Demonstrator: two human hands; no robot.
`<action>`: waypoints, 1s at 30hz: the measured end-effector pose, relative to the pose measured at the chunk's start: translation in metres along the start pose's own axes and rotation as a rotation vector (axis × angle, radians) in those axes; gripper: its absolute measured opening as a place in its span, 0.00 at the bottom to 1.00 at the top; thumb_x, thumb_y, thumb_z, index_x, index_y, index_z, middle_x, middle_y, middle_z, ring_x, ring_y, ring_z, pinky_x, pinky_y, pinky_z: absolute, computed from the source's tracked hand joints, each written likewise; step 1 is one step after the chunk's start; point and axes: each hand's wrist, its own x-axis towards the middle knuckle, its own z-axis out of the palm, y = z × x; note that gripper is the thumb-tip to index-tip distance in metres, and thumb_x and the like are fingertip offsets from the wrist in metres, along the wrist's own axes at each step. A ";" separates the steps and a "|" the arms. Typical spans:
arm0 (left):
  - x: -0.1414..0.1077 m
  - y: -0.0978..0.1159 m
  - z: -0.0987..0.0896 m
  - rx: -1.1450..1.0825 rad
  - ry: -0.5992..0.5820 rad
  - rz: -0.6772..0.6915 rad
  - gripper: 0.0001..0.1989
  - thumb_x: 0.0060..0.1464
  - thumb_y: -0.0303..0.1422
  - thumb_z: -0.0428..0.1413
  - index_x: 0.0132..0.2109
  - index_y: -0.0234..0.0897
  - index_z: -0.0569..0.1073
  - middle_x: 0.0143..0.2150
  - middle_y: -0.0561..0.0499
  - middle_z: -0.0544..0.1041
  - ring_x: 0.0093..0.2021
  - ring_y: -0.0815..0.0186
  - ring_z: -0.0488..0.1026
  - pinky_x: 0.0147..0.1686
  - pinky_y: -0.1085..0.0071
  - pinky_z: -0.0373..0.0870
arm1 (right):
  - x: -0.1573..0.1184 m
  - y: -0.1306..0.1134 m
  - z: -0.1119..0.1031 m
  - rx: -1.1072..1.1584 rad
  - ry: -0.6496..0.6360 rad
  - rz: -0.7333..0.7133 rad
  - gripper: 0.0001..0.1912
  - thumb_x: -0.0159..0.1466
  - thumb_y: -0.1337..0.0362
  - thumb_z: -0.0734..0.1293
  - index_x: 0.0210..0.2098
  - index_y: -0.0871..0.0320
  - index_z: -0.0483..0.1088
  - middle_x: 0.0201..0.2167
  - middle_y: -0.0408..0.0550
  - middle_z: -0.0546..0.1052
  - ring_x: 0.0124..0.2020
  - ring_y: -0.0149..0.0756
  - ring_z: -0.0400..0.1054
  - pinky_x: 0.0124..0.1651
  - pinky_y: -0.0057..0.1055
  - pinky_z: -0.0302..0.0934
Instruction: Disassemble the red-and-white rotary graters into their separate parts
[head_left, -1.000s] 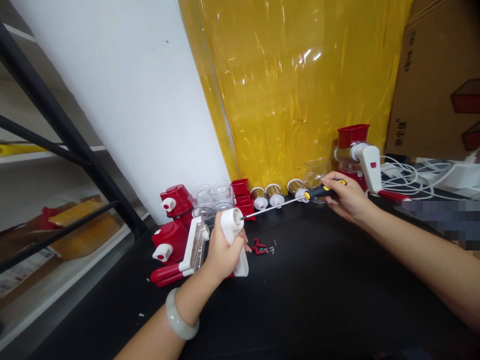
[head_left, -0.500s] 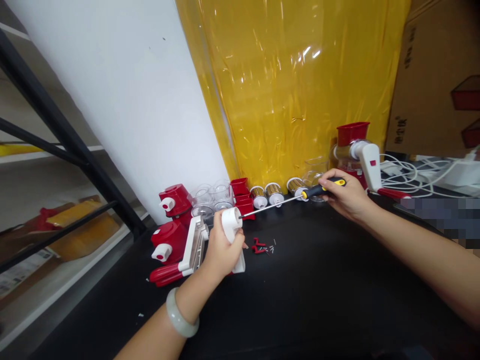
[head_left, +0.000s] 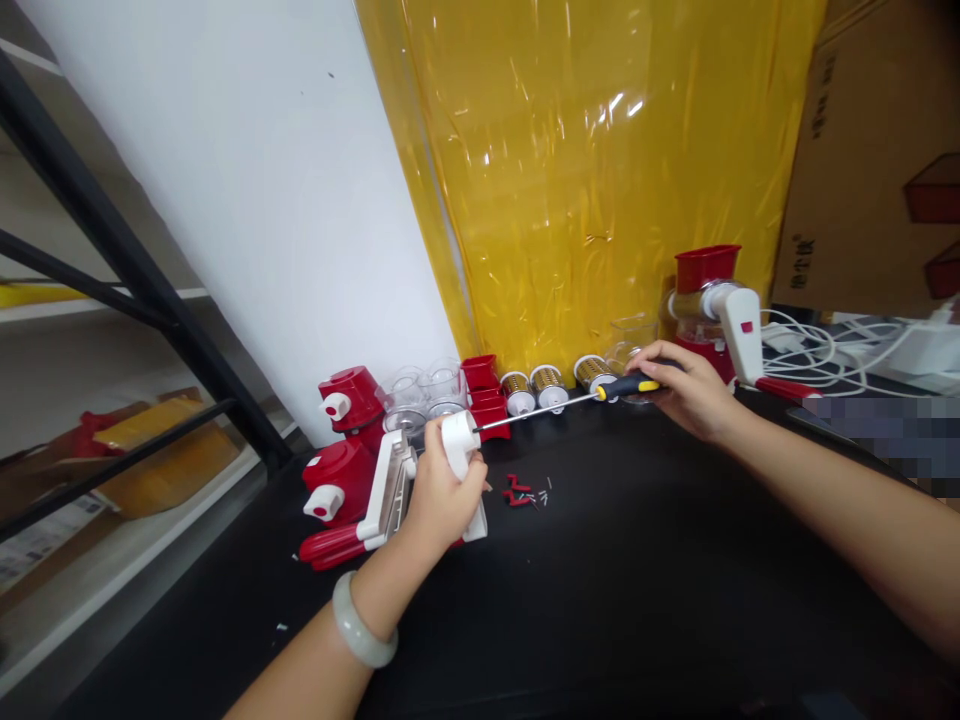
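Observation:
My left hand [head_left: 442, 495] is wrapped round a white plastic crank handle [head_left: 458, 445], its round end facing right. My right hand [head_left: 686, 388] grips the black and yellow handle of a screwdriver [head_left: 628, 386]. The long metal shaft runs left, and its tip meets the round end of the white part; whether it touches a screw is too small to tell. Just right of my left hand, small red parts [head_left: 516, 490] and several tiny screws [head_left: 544, 496] lie on the black table [head_left: 637, 600].
Red bases [head_left: 341, 480], white crank handles [head_left: 386, 490] and clear housings [head_left: 442, 380] stand at the left. Metal drums [head_left: 550, 388] line the back. An assembled grater [head_left: 707, 300] and white cables [head_left: 810, 350] are at the right; a shelf rack [head_left: 112, 240] is far left.
The screwdriver handle has turned and shifted slightly left, and the fingers of my right hand have changed their hold. My left hand and the white part have moved very slightly.

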 end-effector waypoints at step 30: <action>0.006 -0.015 0.005 -0.058 -0.175 -0.147 0.14 0.52 0.28 0.54 0.45 0.41 0.61 0.27 0.58 0.74 0.19 0.63 0.75 0.23 0.69 0.70 | 0.008 0.026 -0.013 -0.341 -0.065 0.099 0.25 0.59 0.39 0.67 0.30 0.56 0.73 0.19 0.42 0.70 0.19 0.30 0.63 0.23 0.28 0.57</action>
